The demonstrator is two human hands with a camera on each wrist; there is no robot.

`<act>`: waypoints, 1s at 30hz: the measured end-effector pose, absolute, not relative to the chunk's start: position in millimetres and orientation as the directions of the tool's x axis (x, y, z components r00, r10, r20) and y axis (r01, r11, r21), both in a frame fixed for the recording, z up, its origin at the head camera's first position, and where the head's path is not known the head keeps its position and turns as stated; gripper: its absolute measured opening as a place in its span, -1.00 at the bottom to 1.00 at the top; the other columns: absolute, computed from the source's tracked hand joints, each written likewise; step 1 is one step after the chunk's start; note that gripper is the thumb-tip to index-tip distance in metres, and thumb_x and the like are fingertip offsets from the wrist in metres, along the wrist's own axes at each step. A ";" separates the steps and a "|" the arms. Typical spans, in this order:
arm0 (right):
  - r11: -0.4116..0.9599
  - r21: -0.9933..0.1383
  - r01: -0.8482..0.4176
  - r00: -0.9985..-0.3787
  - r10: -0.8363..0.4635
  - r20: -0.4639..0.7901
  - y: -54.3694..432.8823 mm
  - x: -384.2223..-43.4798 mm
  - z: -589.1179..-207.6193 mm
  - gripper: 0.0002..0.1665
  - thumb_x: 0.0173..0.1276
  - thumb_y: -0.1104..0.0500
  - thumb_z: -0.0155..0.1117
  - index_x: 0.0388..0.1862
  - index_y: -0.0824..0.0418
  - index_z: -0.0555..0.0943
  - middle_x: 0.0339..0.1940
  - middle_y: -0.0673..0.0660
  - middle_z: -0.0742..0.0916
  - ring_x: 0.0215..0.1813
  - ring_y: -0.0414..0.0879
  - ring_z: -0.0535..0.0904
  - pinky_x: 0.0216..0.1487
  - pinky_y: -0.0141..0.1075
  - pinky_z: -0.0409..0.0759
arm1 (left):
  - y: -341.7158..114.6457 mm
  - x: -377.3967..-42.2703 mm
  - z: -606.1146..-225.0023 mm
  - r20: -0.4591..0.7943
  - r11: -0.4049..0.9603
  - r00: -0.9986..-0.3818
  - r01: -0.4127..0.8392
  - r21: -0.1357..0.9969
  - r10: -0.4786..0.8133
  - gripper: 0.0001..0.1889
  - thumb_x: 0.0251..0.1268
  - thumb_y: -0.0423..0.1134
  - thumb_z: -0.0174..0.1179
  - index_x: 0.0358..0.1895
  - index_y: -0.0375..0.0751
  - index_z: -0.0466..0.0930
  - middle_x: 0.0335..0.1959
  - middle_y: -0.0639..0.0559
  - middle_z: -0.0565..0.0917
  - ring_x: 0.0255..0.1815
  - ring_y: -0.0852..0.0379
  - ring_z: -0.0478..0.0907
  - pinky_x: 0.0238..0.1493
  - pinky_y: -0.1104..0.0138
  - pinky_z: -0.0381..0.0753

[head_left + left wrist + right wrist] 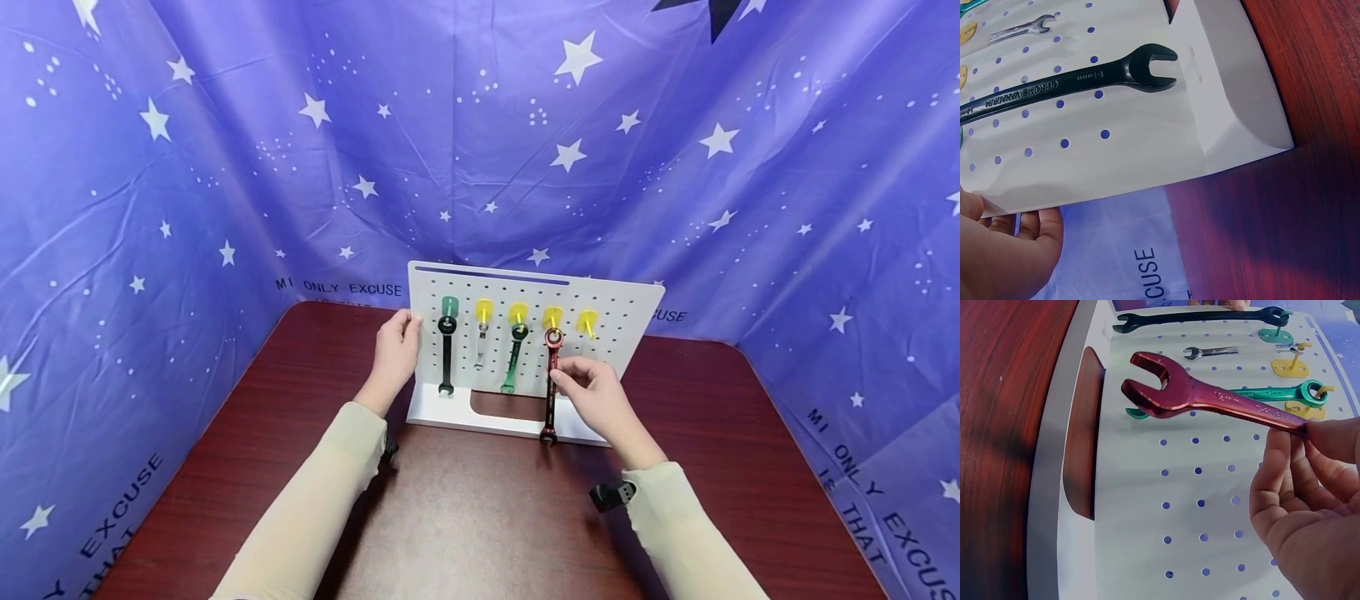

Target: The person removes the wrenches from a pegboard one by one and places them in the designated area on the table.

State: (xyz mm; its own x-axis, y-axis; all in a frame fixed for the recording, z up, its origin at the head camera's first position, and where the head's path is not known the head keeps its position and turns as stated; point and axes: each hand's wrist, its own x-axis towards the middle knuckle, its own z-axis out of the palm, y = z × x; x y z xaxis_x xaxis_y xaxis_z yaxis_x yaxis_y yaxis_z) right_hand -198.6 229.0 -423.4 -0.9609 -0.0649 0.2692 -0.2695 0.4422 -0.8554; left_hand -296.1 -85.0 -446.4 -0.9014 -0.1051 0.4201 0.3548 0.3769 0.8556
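Spanning the near part of the dark red table (480, 517), a left sleeve (311, 504) and a right sleeve (693, 529), both pale, converge toward the work; one black wrist device (613, 497) shows at each cuff. Right grip (600, 400): closed to a pinch, thumb and fingers on the shaft of one red wrench (551, 408), palm to the wrench's right. The wrench stands near upright, ring end above the grip, forked end below it, before the base of one white pegboard (630, 312). Ring end is located at the third yellow hook (552, 317); whether the peg passes through the ring cannot be determined. Left grip (396, 350): closed on the board's left edge, thumb in front, fingers curled behind.

Wrenches counted: four. Besides the red, left to right: one black wrench (447, 358) on the green hook (450, 306), one small silver wrench (1219, 351) on the first yellow hook, one green wrench (513, 358) on the second, all ring end up. Hooks counted: five, one green, four yellow, in one row; the fourth yellow hook (587, 323) is right of the red wrench. Behind: a star-printed purple-blue curtain (450, 125).
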 end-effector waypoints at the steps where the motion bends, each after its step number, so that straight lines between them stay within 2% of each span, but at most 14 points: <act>1: 0.435 -0.859 -0.270 -0.961 -0.066 0.269 228.9 -198.4 -423.0 -0.81 0.46 0.28 0.33 -0.08 0.41 0.71 -0.30 0.19 0.76 -0.34 -0.13 0.59 -0.29 -0.37 0.53 | -85.0 -296.1 -446.3 0.420 0.377 -0.902 0.354 0.856 -0.105 -0.84 0.57 -0.34 0.09 -0.18 -0.36 0.61 -0.56 -0.05 0.45 -0.51 0.05 0.37 -0.46 0.27 0.37; 20: 0.404 -0.878 -0.257 -0.966 -0.077 0.248 230.7 -195.8 -419.0 -0.81 0.46 0.32 0.32 -0.08 0.46 0.70 -0.35 0.15 0.75 -0.35 -0.18 0.61 -0.30 -0.39 0.55 | -84.5 -295.4 -444.6 0.406 0.375 -0.908 0.342 0.861 -0.105 -0.84 0.57 -0.35 0.08 -0.19 -0.37 0.60 -0.56 -0.06 0.46 -0.51 0.06 0.36 -0.44 0.27 0.36; 27: 0.388 -0.880 -0.275 -0.961 -0.104 0.255 222.1 -183.6 -396.3 -0.86 0.44 0.40 0.28 -0.14 0.52 0.68 -0.36 0.27 0.74 -0.36 -0.12 0.62 -0.29 -0.36 0.59 | -84.6 -294.2 -443.9 0.400 0.381 -0.911 0.335 0.861 -0.101 -0.83 0.58 -0.33 0.08 -0.18 -0.35 0.60 -0.57 -0.05 0.43 -0.51 0.06 0.35 -0.44 0.27 0.35; 30: 0.381 -0.885 -0.269 -0.963 -0.110 0.245 223.7 -185.5 -398.7 -0.85 0.45 0.39 0.28 -0.13 0.51 0.67 -0.36 0.24 0.75 -0.35 -0.16 0.62 -0.25 -0.34 0.61 | -85.3 -294.6 -443.8 0.400 0.380 -0.911 0.338 0.861 -0.097 -0.83 0.58 -0.33 0.08 -0.18 -0.36 0.60 -0.56 -0.05 0.44 -0.51 0.06 0.35 -0.44 0.27 0.35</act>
